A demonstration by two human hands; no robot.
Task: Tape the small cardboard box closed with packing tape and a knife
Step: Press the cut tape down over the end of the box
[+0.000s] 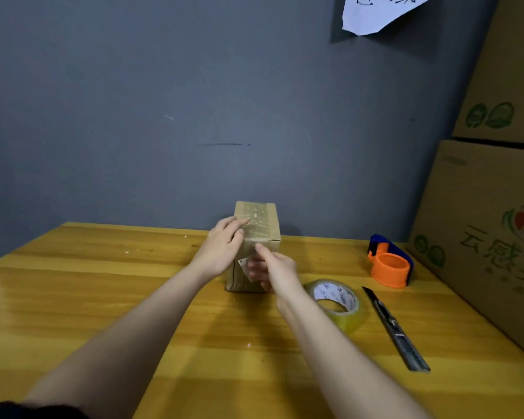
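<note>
A small brown cardboard box (262,225) stands upright near the far edge of the wooden table (103,297), with a strip of clear tape running over its top and down its near face. My left hand (223,247) holds the box's left side, fingers resting on the top. My right hand (273,269) presses on the near face, thumb on the tape at the upper edge. A roll of clear packing tape (338,302) lies flat to the right of my right wrist. A black utility knife (395,328) lies on the table right of the roll.
An orange and blue tape dispenser (390,263) sits at the back right. Large printed cardboard cartons (490,207) are stacked along the right edge. A grey wall (194,101) rises directly behind the table, with a white paper sheet (378,10) hung at the top.
</note>
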